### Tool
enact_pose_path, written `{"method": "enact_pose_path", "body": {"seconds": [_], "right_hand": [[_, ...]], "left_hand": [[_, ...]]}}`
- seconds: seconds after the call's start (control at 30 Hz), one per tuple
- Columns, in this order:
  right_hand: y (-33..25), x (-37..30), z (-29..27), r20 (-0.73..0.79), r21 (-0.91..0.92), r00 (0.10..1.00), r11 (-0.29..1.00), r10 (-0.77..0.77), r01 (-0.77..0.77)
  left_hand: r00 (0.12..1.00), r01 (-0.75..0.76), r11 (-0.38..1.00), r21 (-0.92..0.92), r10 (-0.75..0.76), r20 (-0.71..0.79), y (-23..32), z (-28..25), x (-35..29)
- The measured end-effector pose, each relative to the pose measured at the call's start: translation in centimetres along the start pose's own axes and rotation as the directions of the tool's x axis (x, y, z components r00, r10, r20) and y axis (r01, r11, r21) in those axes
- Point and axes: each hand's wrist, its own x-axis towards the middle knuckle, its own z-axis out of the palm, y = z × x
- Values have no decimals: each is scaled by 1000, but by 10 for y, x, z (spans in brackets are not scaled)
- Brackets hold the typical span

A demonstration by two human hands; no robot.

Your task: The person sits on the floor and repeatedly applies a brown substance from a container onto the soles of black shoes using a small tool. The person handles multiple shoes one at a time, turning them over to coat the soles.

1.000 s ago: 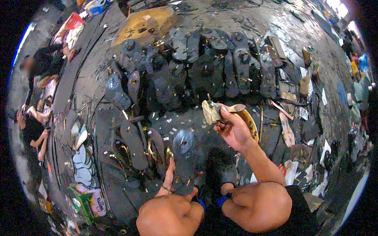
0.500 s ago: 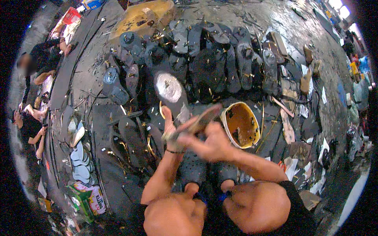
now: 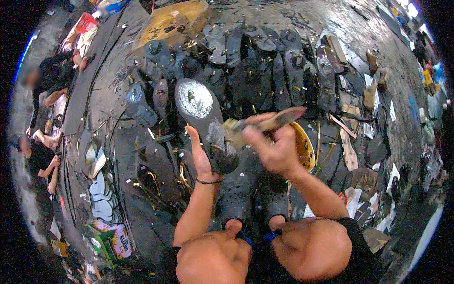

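Observation:
My left hand (image 3: 201, 161) holds a dark shoe (image 3: 215, 118) with its sole turned up. White, wet-looking shine covers the forefoot, and a smaller pale patch lies near the middle. In my right hand (image 3: 274, 146) is a brush (image 3: 283, 118) with a flat wooden handle. Its pale bristles, blurred by motion, are at the right edge of the sole near the heel; whether they touch cannot be made out. Partly behind my right hand stands a yellow-rimmed tub (image 3: 309, 156), which held brown glue-like stuff in view earlier.
Rows of dark shoes, soles up (image 3: 250, 78), stand ahead. A large yellowish slab (image 3: 172, 21) lies beyond them. Grey-blue insoles (image 3: 101, 199) and a green-white package (image 3: 111, 239) are on the left, where two people sit. Scraps and shoe lasts (image 3: 370, 97) litter the right.
My right hand and the brush have moved right and slightly up, away from my left wrist. More of the shoe's heel shows now, and the tub is more covered.

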Motion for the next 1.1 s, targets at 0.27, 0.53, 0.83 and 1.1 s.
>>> {"method": "enact_pose_path", "body": {"seconds": [0.27,0.53,0.83,1.1], "right_hand": [[19,6,-3,-81,75,993,994,91,-85],[20,-15,-8,58,-54,997,998,44,-41],[24,-39,-97,-258,-109,962,986,92,-124],[67,-70,-128,-272,-452,962,879,29,-154]], "left_hand": [[999,-18,994,104,12,53,9,-8,-4],[998,-65,928,368,66,11,-23,-22,17],[874,159,984,-85,-100,476,-21,81,129],[875,-470,581,664,405,265,-5,-24,77]]}}
